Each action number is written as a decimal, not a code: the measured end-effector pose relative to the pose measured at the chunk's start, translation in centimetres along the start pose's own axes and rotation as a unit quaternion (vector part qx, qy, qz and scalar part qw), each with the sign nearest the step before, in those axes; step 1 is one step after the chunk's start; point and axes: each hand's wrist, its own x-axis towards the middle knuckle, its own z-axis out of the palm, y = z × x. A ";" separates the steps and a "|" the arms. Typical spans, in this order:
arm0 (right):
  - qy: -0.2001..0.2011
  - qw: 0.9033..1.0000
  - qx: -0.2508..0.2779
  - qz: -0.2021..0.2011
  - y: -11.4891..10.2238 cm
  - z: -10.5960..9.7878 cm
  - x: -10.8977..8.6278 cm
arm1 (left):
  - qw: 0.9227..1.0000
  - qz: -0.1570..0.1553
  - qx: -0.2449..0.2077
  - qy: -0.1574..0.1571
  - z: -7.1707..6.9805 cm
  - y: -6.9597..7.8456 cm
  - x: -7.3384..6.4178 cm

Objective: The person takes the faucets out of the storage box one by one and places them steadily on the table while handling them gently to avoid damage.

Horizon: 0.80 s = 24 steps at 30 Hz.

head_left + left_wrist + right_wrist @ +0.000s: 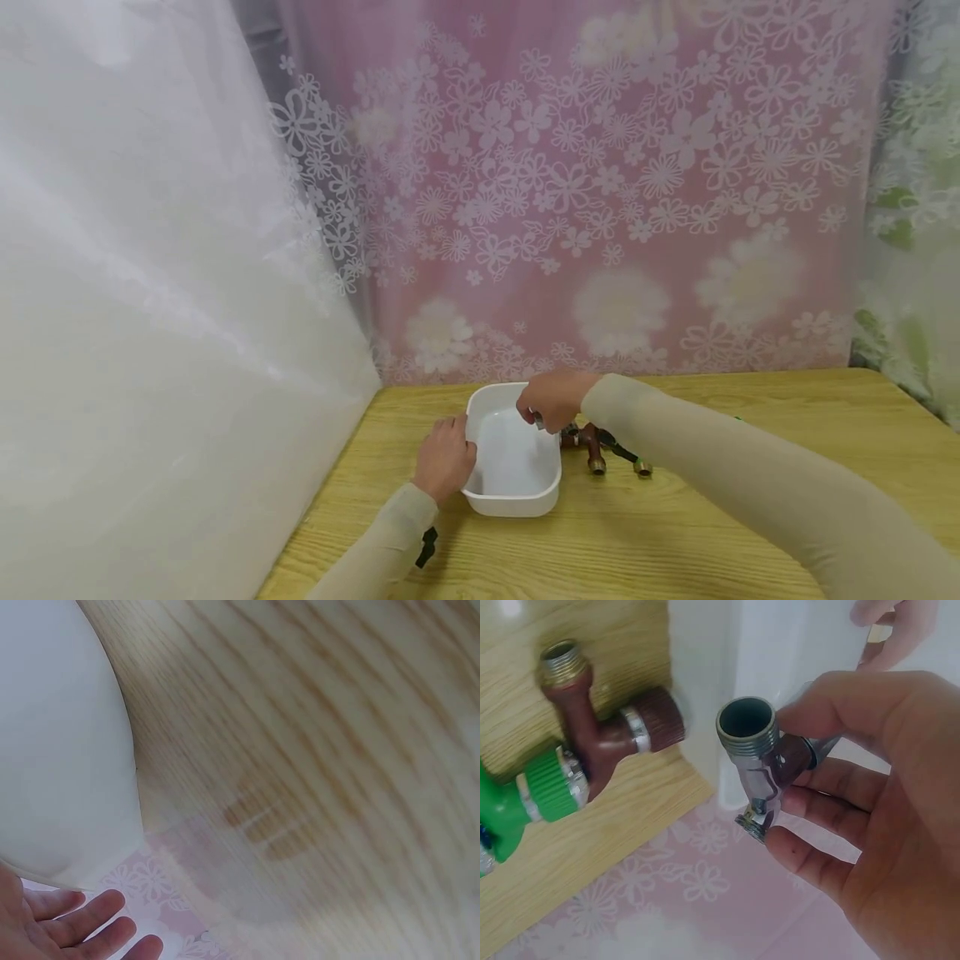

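Note:
My right hand [558, 400] is over the far right part of a white plastic basin [510, 506]. Its thumb and fingers hold a shiny chrome threaded pipe fitting [761, 776]. The round threaded mouth faces the right wrist camera, and a side branch runs back under the fingers, partly hidden. At the basin's left side, my left hand [446, 458] grips the rim, the thumb on top of the edge and the other fingers outside. Those fingers [94, 926] show spread just beyond the white wall in the left wrist view.
To the right of the basin lies a brown fitting with a brass threaded end [561, 660]. A green ribbed fitting [551, 784] is close beside it. All stand on a wood-grain table [787, 433], with a pink flowered curtain [525, 250] behind and a white sheet [150, 333] at left.

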 end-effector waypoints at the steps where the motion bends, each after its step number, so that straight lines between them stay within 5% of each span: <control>1: 0.002 1.000 0.000 -0.001 0.2 0.0 -0.3 | 1.000 -0.001 0.000 0.000 0.0 0.0 0.0; 24: 0.001 0.999 0.037 0.031 6.6 1.7 -5.1 | 1.000 0.011 -0.004 0.004 -0.2 0.0 -0.1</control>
